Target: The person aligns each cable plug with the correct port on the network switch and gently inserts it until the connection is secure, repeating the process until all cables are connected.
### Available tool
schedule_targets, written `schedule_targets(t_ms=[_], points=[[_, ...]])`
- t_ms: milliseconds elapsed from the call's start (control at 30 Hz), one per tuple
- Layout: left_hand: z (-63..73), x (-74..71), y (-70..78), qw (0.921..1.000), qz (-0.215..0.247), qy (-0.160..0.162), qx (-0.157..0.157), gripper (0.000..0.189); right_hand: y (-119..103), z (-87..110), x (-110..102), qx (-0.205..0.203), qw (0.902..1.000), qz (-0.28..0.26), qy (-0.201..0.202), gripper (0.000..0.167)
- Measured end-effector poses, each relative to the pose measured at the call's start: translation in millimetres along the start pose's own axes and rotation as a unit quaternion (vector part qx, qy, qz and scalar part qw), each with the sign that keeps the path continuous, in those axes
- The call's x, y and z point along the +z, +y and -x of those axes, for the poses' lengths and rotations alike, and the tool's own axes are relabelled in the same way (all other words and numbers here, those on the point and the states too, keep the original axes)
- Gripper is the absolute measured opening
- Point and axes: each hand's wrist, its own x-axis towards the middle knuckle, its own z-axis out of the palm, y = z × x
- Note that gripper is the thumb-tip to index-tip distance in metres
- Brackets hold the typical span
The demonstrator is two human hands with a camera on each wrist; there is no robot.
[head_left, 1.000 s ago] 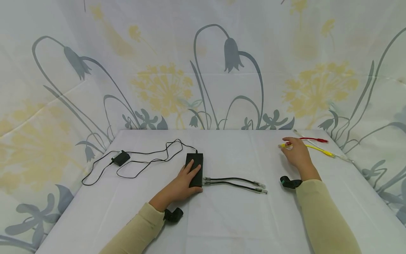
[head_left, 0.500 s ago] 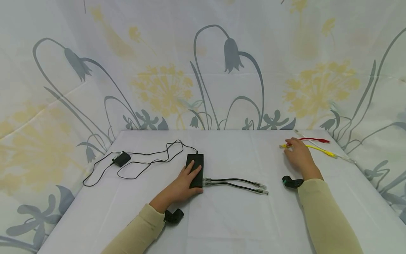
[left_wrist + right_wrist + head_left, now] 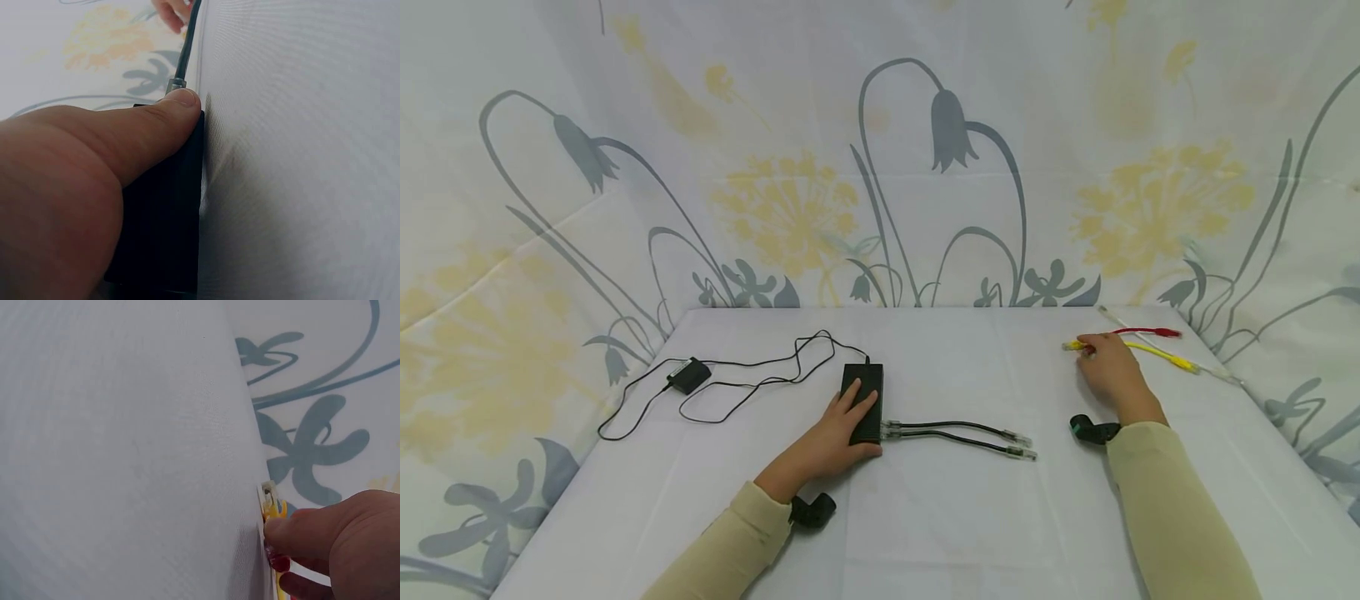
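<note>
We're seeing the left hand (image 3: 837,433) lying spread over the black box (image 3: 872,377) at table centre, fingers fairly straight, thumb sitting along the near edge; likely it's pressing to stop the box sliding. Two short black cables (image 3: 957,423) are sticking out from its right side, a thin cord (image 3: 775,377) is running off toward the adapter (image 3: 688,375). Right hand (image 3: 1112,379) is pinching the red cable (image 3: 1153,332) near its end at table's far right, probably using fingertips because the plug's small; yellow cable (image 3: 1172,360) is lying alongside, and whether it's being gripped too, we're not able to tell.
</note>
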Motion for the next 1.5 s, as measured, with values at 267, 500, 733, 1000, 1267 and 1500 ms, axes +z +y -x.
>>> schedule_targets(t_ms=[267, 500, 733, 1000, 1267, 1500], points=[[-0.1, 0.1, 0.1, 1.0, 0.003, 0.0, 0.001, 0.081, 5.6, 1.9, 0.9, 0.024, 0.9997, -0.004, 0.004, 0.042], [-1.4, 1.3, -1.4, 1.0, 0.0, 0.004, 0.003, 0.081, 7.9, 3.9, -2.5, 0.013, 0.9997, 0.003, 0.018, 0.036], [-0.5, 0.4, 1.0, 1.0, -0.002, 0.006, 0.001, 0.081, 8.3, 5.3, -6.0, 0.001, 0.9992, 0.037, 0.015, 0.032], [-0.1, 0.2, 1.8, 1.0, 0.0, 0.004, -0.002, 0.081, 7.1, 7.2, -8.8, 0.012, 0.9966, 0.081, 0.003, 0.027], [-0.7, 0.6, 0.8, 1.0, 0.001, 0.004, -0.003, 0.081, 8.5, 7.1, -7.9, 0.017, 0.9966, 0.066, 0.045, 0.022], [-0.1, -0.6, 3.3, 1.0, 0.0, 0.002, -0.01, 0.081, 6.7, 8.2, -8.2, 0.004, 0.9943, 0.056, 0.09, 0.014]])
